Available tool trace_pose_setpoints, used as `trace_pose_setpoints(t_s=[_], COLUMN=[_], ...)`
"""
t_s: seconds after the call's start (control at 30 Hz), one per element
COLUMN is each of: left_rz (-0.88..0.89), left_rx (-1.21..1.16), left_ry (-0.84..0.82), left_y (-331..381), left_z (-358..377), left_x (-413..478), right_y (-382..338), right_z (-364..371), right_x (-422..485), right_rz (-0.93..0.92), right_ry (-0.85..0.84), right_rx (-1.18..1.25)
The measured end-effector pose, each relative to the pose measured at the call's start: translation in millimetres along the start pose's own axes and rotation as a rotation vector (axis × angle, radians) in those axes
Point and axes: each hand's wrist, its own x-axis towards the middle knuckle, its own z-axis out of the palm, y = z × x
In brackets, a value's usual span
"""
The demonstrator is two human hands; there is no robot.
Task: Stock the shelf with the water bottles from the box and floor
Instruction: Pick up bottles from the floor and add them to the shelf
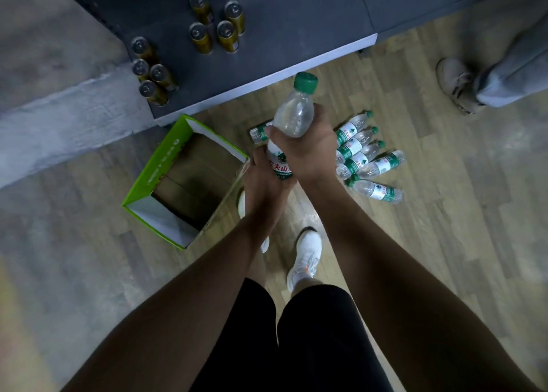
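Both my hands hold one clear water bottle (293,115) with a green cap, upright above the floor. My right hand (308,151) grips its upper body. My left hand (265,181) grips its lower, labelled part. Several more water bottles (363,154) lie on the wooden floor just right of my hands, and another bottle (258,133) shows partly behind them. The green cardboard box (154,172) stands open on the floor to the left; I see no bottles inside it. The dark shelf (281,29) lies ahead.
Several gold cans (216,26) stand on the shelf in two groups, the second (152,71) near its left corner. Another person's shoe and trouser leg (462,83) stand at the right. My own white shoes (305,258) are below my hands.
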Motion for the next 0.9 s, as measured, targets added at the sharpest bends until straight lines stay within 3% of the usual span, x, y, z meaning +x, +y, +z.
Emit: trace_pose_setpoints(t_s=[0.33, 0.5, 0.9], left_rz=[-0.029, 0.072, 0.201], left_rx=[-0.279, -0.348, -0.294], left_ry=[0.018, 0.004, 0.118], left_y=[67.1, 102.9, 182.2], left_z=[-43.2, -88.1, -221.5], left_x=[-50.1, -71.8, -142.7], right_y=[-68.1, -123.5, -257.0], right_z=[-73.6, -109.5, -159.9], right_x=[-37.4, -63.6, -156.0], right_rz=[-0.198, -0.334, -0.522], right_ry=[-0.130, -0.198, -0.355], right_rx=[-0.021, 0.039, 0.097])
